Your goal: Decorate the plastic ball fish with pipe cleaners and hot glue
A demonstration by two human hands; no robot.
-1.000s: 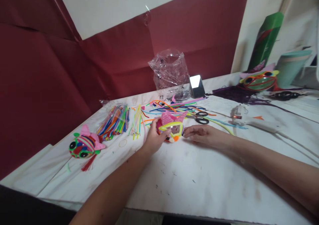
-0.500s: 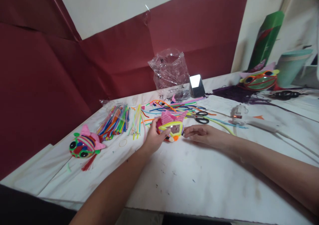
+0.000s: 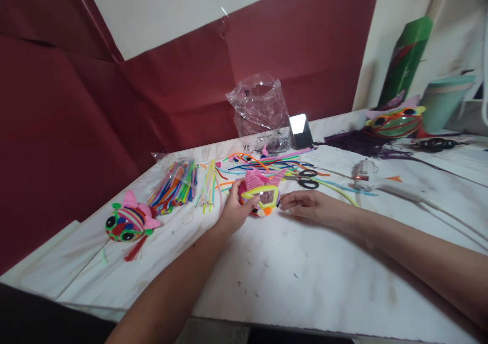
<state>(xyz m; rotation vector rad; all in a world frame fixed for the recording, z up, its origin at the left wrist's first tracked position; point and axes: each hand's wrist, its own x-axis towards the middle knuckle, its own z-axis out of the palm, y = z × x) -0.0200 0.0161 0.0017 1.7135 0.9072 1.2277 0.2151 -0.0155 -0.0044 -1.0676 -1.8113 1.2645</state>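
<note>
My left hand (image 3: 235, 204) is closed around the left side of a pipe-cleaner craft animal (image 3: 267, 195), its thumb lying over the front. The craft has pink pointed ears, a yellow outline around a clear window, and orange, cream and black spots below. At its right edge is my right hand (image 3: 301, 202), fingers slightly curled and loosely apart, fingertips close to the rim. Whether they touch it is hard to tell. Just behind lie scissors (image 3: 308, 183) with black handles and loose pipe cleaners (image 3: 280, 164). Part of the craft is hidden by my left fingers.
To the left are a fish-like craft (image 3: 125, 223) with a red tassel and a bagged pipe-cleaner bundle (image 3: 173, 186). A white glue gun (image 3: 396, 187) with its cord lies right. Behind stand a phone (image 3: 301, 131), a clear plastic bag (image 3: 259, 105) and another craft (image 3: 396, 123).
Almost nothing differs. The view has shifted very slightly, while both hands and the craft keep nearly the same pose.
</note>
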